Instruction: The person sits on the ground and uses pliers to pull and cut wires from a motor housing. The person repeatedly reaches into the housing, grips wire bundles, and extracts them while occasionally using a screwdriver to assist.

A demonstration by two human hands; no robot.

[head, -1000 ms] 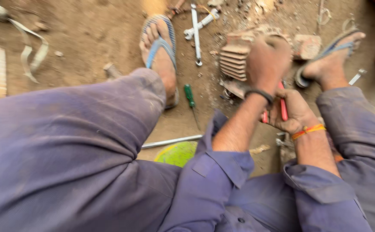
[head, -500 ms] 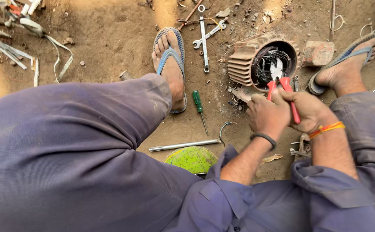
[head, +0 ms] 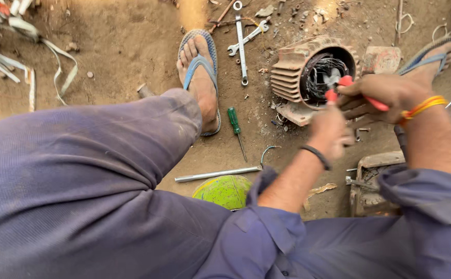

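Dirt floor (head: 122, 46) all around, and both hands are now lifting apart: right hand (head: 386, 95) gripping red-handled pliers (head: 362, 93) over the motor (head: 313, 72), left hand (head: 331, 132) blurring, its grip unclear.

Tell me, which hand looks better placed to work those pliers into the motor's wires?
Probably the right hand: it grips the red-handled pliers right at the motor housing. The left hand, blurred, sits lower.

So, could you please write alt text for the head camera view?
Both hands, left hand and right hand, grip red-handled pliers at the open end of a finned motor housing on dirt. Spanners and a green screwdriver lie beside a sandalled foot.
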